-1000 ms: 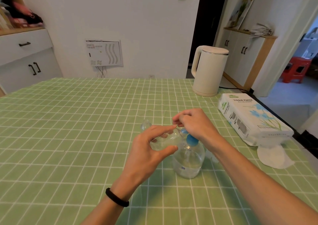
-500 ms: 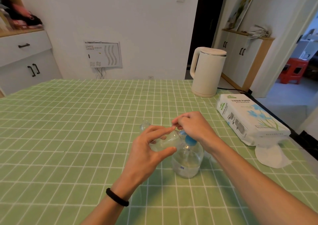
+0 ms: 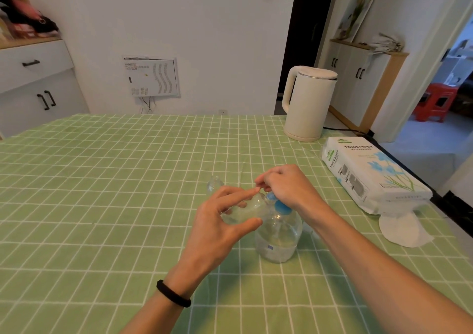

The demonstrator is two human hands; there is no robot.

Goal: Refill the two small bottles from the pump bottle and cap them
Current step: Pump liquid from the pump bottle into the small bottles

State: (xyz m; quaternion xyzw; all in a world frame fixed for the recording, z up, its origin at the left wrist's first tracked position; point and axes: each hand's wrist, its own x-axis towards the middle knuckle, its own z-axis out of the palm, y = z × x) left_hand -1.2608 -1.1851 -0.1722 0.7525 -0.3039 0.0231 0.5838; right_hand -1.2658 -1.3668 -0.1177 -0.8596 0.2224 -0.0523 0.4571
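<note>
1. You are at a table under a green checked cloth [image 3: 102, 180]. A white kettle [image 3: 308, 103] and a pack of tissue paper [image 3: 371, 175] sit at the far right, well apart from the work.
2. The pump bottle [image 3: 277, 239] stands upright near the middle of the cloth. It is clear, with a blue collar and liquid in its lower part. Judge it the heaviest piece here and stable enough to press on from above.
3. The small bottle [image 3: 243, 209] is off the table, tipped almost on its side, with its mouth towards the pump's spout. It looks like thin clear plastic, so expect it to be light, a little squashy and slippery if wet. Hold it round the body, not the neck.
4. Your left hand [image 3: 217, 221] does that: thumb below and fingers curved over the top, in a half-closed, loose grip.
5. Your right hand [image 3: 286, 188] is curled down over the pump top, fingertips bunched. The pump head is hidden beneath it.
6. A second small bottle [image 3: 214, 184] stands just behind your left fingers, and nothing touches it. Whether it has a cap, you cannot tell.
</note>
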